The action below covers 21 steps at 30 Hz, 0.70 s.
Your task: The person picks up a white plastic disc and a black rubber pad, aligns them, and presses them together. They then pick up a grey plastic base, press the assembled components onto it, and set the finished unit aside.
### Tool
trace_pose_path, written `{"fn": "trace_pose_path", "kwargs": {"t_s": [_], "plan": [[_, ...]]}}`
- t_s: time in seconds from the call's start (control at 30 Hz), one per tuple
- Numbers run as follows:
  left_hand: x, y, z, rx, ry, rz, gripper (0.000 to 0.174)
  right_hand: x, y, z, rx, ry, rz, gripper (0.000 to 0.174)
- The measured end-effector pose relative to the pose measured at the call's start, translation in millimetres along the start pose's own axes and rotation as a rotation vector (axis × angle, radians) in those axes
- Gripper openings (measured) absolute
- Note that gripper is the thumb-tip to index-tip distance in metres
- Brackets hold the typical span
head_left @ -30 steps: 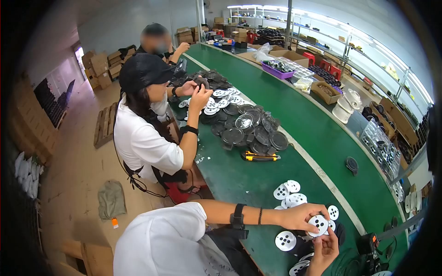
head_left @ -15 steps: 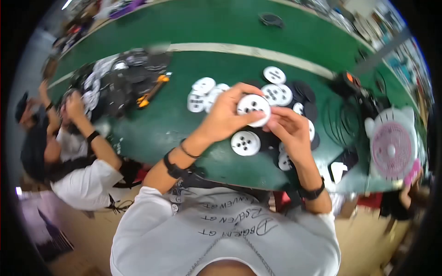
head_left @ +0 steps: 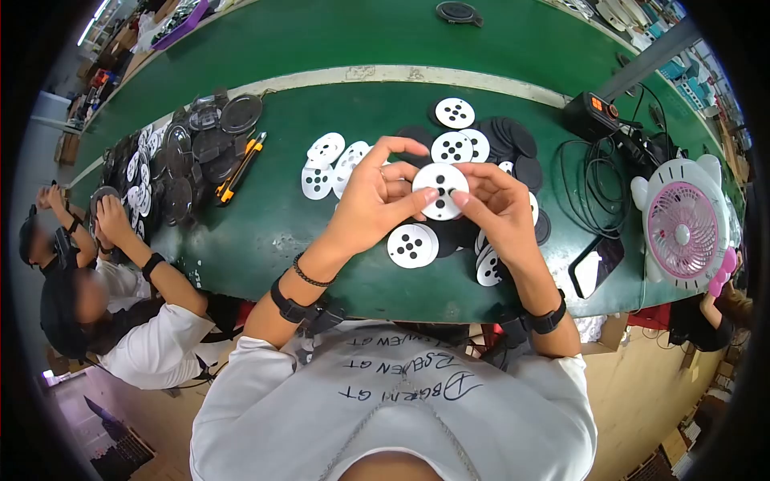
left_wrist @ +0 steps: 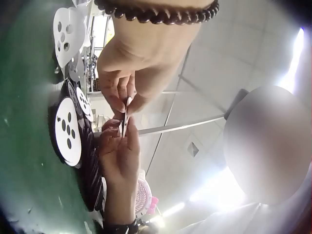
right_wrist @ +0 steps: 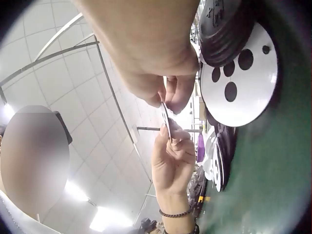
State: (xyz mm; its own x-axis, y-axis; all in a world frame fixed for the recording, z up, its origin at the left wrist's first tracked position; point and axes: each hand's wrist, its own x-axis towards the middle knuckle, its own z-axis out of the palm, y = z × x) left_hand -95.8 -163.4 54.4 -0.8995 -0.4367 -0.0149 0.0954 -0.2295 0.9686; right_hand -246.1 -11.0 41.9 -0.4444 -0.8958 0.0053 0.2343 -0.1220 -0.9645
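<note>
A round white disc with dark holes point(head_left: 440, 204) is held above the green table in the head view. The left hand point(head_left: 365, 204) pinches its left edge, thumb on the face; the right hand point(head_left: 507, 215) pinches the right edge in the same way. Both wrist views show the disc point(left_wrist: 125, 122) point(right_wrist: 166, 122) nearly edge-on between the fingertips of the two hands. Below and behind the hands lie more white discs point(head_left: 411, 246) and black discs point(head_left: 513, 136). To the left is a small group of white pieces point(head_left: 317, 182).
A cutter with orange parts point(head_left: 241, 167) lies beside a heap of black and white parts point(head_left: 178, 152) at the left, where other people sit. At the right are a coiled cable point(head_left: 592, 188), a phone point(head_left: 595, 267) and a pink-and-white fan point(head_left: 682, 232).
The head view has swung from the left side round to the front. Both hands still hold a white disc, which now faces up with both thumbs on it.
</note>
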Motion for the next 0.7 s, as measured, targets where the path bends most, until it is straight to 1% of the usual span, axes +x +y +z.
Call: {"fn": "trace_pose_path", "kwargs": {"t_s": [0.03,0.1,0.13,0.23,0.27,0.33,0.37,0.43,0.47,0.5,0.57,0.6,0.7], "plan": [[0.8,2.4,1.1,0.007,-0.001,0.006,0.038,0.0,0.4,0.1,0.048,-0.027,0.016,0.038],[-1.0,8.9,3.9,0.014,0.032,-0.006,0.05,0.0,-0.6,0.2,0.048,-0.044,-0.002,0.039],[-1.4,9.5,3.9,0.038,0.009,-0.01,0.056,0.1,-2.1,0.4,0.046,-0.05,-0.015,0.041],[-1.8,9.5,7.5,0.011,0.007,0.024,0.049,0.7,-6.3,2.6,0.097,-0.009,-0.049,0.043],[-4.7,5.2,8.6,-0.003,0.004,0.003,0.047,0.1,-2.2,-0.3,0.087,-0.002,-0.042,0.044],[-0.9,-0.1,3.4,0.002,-0.028,0.013,0.044,0.4,-2.2,-2.3,0.08,-0.05,-0.07,0.042],[-0.9,0.3,5.4,-0.01,-0.002,0.014,0.044,-0.2,-1.1,-2.5,0.098,-0.063,-0.065,0.041],[-0.9,0.4,8.0,-0.035,-0.025,0.013,0.047,1.0,1.2,-4.2,0.074,-0.043,-0.059,0.039],[-0.7,3.0,8.2,-0.045,-0.03,-0.018,0.049,0.0,-1.2,-2.6,0.092,-0.059,-0.048,0.038],[-0.1,5.3,8.6,-0.045,-0.028,-0.023,0.049,0.2,-1.3,-1.7,0.111,-0.075,-0.039,0.038],[-0.1,6.4,9.2,-0.093,-0.013,-0.098,0.051,0.1,2.0,-2.8,0.098,-0.065,-0.044,0.039],[-0.2,3.6,5.5,-0.084,-0.046,-0.098,0.048,1.3,0.8,-2.6,0.108,-0.071,-0.045,0.039],[-0.8,2.5,6.4,-0.106,-0.031,-0.108,0.049,-0.2,-1.4,0.2,0.124,-0.088,-0.042,0.04]]}}
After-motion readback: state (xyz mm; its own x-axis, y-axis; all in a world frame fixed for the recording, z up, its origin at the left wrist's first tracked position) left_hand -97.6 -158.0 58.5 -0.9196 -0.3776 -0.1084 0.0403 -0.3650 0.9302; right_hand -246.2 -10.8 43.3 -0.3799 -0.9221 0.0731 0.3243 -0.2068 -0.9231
